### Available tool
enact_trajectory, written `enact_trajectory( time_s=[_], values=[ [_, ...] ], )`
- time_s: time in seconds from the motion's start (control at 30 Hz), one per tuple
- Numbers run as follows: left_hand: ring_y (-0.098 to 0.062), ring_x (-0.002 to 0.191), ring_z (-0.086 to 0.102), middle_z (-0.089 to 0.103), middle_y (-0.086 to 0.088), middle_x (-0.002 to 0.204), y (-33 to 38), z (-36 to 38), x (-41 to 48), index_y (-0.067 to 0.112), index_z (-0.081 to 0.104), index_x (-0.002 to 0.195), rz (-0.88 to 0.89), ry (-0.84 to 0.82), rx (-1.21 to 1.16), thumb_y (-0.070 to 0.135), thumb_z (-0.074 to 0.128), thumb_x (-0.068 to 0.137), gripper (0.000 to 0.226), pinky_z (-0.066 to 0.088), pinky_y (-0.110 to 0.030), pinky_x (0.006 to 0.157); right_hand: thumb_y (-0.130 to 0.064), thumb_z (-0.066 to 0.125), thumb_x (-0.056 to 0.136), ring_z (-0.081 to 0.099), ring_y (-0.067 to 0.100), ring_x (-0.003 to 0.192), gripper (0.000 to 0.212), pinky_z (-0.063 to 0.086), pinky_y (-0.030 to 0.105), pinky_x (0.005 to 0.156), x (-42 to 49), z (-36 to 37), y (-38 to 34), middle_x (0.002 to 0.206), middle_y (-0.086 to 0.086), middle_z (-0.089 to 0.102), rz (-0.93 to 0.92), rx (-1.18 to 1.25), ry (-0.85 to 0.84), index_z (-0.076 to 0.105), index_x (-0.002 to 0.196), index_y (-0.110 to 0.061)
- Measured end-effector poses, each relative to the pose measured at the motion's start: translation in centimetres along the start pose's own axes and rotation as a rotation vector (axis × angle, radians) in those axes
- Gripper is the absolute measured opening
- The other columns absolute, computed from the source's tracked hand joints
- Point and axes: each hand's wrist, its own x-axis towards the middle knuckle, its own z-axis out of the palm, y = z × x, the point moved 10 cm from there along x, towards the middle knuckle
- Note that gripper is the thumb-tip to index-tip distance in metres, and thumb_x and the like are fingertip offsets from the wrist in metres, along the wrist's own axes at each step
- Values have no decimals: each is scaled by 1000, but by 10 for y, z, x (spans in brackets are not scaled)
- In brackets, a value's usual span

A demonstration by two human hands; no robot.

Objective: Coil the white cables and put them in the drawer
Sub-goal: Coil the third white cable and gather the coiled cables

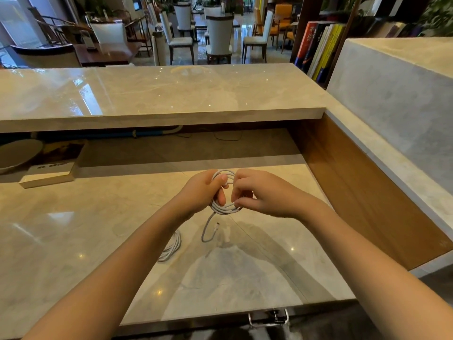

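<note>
A white cable [224,209] is wound into a small coil that I hold above the marble desk [73,229]. My left hand [202,191] grips the coil's left side with thumb and fingers. My right hand [261,193] pinches its right side. The cable's loose end with its plug [215,227] dangles below the coil, just over the desk. A second white cable [171,249], loosely coiled, lies on the desk partly hidden under my left forearm. A metal drawer handle [268,317] shows below the desk's front edge; the drawer looks closed.
A raised marble counter [159,94] runs along the back, with a dark gap under it holding a white box [47,176] and a bowl [17,154] at the left. A wooden side panel [367,192] walls the right. Books [318,47] and chairs stand beyond.
</note>
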Motion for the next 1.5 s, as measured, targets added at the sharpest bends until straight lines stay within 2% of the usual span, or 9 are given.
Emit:
enact_trajectory(
  time_s=[0.17, 0.33, 0.57, 0.7, 0.8, 0.93, 1.1, 1.4, 1.5],
  values=[
    [-10, 55, 53, 57, 1, 64, 15, -6, 0, 22, 52, 80, 154, 46, 89, 28, 39, 99, 24, 44, -22, 56, -19, 54, 91, 49, 6, 64, 13, 42, 16, 56, -6, -16, 29, 74, -4, 53, 260, 553, 301, 59, 80, -17],
    [-11, 49, 55, 55, -3, 61, -10, 3, 1, 7, 58, 94, 11, 24, -228, 26, 39, 99, 26, 54, -27, 51, -13, 42, 97, 45, 12, 56, 22, 41, 20, 47, -16, -4, 55, 62, 4, 50, 418, 1329, 442, 57, 84, -5],
    [-11, 50, 50, 47, 2, 58, -29, -8, 10, 10, 56, 89, -74, 55, -284, 28, 38, 100, 28, 52, -30, 51, -9, 61, 87, 60, 2, 91, 1, 52, 15, 78, -25, -8, 40, 100, -7, 64, 158, 649, 309, 61, 88, -8],
    [-10, 49, 48, 44, 1, 59, -35, -15, 11, 10, 55, 88, -125, 90, -418, 26, 34, 101, 29, 50, -28, 51, 2, 51, 89, 49, -4, 112, 29, 38, 6, 92, -32, 8, 27, 132, -9, 55, 19, 130, 82, 68, 104, -15],
    [-10, 51, 49, 45, 1, 61, -33, -5, 10, 9, 55, 93, -144, 76, -466, 29, 32, 101, 31, 50, -28, 54, -6, 52, 91, 54, -4, 99, 25, 41, 2, 83, -29, -3, 35, 113, -8, 62, 105, 211, 259, 65, 111, -16],
    [-11, 53, 48, 46, 0, 65, -15, -3, 8, 11, 52, 92, -83, 125, -413, 30, 29, 101, 31, 50, -32, 59, -15, 59, 90, 62, 11, 84, 8, 51, 23, 74, -20, 7, 55, 92, -1, 61, 354, 296, 346, 58, 97, -13],
    [-12, 59, 49, 49, -2, 74, 13, -19, 2, 13, 48, 96, 97, 312, -108, 27, 33, 100, 21, 45, -24, 52, -51, 51, 88, 47, 21, 98, 42, 40, 31, 75, -11, 24, 45, 106, 4, 53, 388, -321, 119, 60, 108, -15],
    [-11, 61, 43, 46, 0, 75, 2, -18, 7, 14, 50, 99, 34, 324, -240, 29, 29, 101, 26, 40, -23, 54, -16, 51, 94, 63, 16, 56, 20, 55, 26, 58, -27, 21, 66, 72, 9, 66, 532, 428, 237, 68, 89, -7],
    [-11, 61, 42, 46, 2, 75, -1, -10, 9, 16, 51, 103, -4, 305, -344, 32, 25, 101, 31, 40, -23, 58, -12, 46, 95, 69, 14, 63, 23, 58, 22, 61, -23, 36, 63, 82, 12, 70, 597, 765, 207, 67, 97, -2]
  ],
)
